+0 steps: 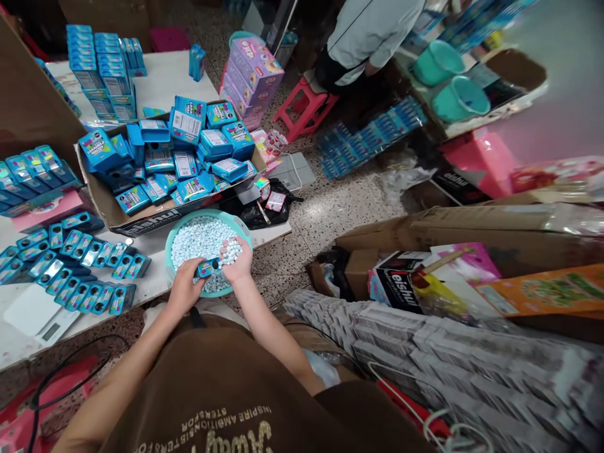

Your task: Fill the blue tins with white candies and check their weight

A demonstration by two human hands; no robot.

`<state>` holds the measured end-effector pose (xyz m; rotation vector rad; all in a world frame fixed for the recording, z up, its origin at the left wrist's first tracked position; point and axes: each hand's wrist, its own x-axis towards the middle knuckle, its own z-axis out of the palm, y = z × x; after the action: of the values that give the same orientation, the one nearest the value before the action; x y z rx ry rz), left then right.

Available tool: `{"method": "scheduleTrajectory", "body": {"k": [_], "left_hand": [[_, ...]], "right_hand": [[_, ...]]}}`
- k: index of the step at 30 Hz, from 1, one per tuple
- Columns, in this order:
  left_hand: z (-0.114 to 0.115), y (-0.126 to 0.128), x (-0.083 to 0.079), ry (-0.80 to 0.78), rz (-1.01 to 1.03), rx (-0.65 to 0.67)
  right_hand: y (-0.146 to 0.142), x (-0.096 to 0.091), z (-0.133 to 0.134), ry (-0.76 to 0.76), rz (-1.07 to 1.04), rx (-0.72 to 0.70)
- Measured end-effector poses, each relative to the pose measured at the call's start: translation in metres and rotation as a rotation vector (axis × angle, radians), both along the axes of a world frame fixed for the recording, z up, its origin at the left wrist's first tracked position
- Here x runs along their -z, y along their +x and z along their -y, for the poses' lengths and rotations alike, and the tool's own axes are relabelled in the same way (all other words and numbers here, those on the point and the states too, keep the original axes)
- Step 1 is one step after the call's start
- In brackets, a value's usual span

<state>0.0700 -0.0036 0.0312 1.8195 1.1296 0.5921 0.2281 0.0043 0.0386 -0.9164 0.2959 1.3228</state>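
A round turquoise basin full of small pale candies stands in front of me at the table edge. Over its near side, my left hand grips a small blue candy box with a round hole in its face. My right hand is cupped, palm up, around a heap of the pale candies, right beside the box. To the left, several blue boxes with round holes stand in rows on the table. Behind the basin is a cardboard carton piled with blue candy boxes.
A white digital scale lies at the table's left front. Stacked blue boxes stand at the back. Across the floor, a person sits on a red stool. Cartons and grey stacks line my right side.
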Motion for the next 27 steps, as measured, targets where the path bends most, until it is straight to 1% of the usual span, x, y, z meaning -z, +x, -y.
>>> {"method": "scheduleTrajectory", "body": {"k": [2, 4, 8, 13, 15, 17, 19, 23, 27], "left_hand": [[0.000, 0.001, 0.002, -0.005, 0.001, -0.003], [0.002, 0.001, 0.003, -0.030, 0.011, -0.038], [0.004, 0.001, 0.005, -0.048, 0.044, -0.077], [0.003, 0.003, 0.003, -0.139, 0.099, -0.168], [0.002, 0.002, 0.003, -0.091, 0.106, -0.159], [0.000, 0.002, 0.004, -0.023, 0.096, -0.115], [-0.001, 0.002, 0.006, -0.003, 0.085, -0.099], [-0.001, 0.005, 0.009, -0.103, 0.128, -0.171], [-0.002, 0.009, 0.006, -0.133, 0.202, -0.178]], "right_hand": [[-0.004, -0.001, 0.000, 0.002, 0.050, 0.033], [-0.008, -0.003, 0.000, 0.023, 0.100, 0.045], [-0.011, -0.007, -0.002, 0.028, 0.164, 0.016], [-0.012, -0.011, -0.005, 0.081, 0.205, -0.032], [-0.013, -0.011, -0.006, 0.075, 0.233, -0.046], [-0.013, -0.010, -0.007, 0.065, 0.247, -0.056], [-0.014, -0.008, -0.008, 0.061, 0.250, -0.065], [-0.014, -0.008, -0.011, 0.072, 0.282, -0.069], [-0.014, -0.013, -0.012, 0.106, 0.350, -0.086]]}}
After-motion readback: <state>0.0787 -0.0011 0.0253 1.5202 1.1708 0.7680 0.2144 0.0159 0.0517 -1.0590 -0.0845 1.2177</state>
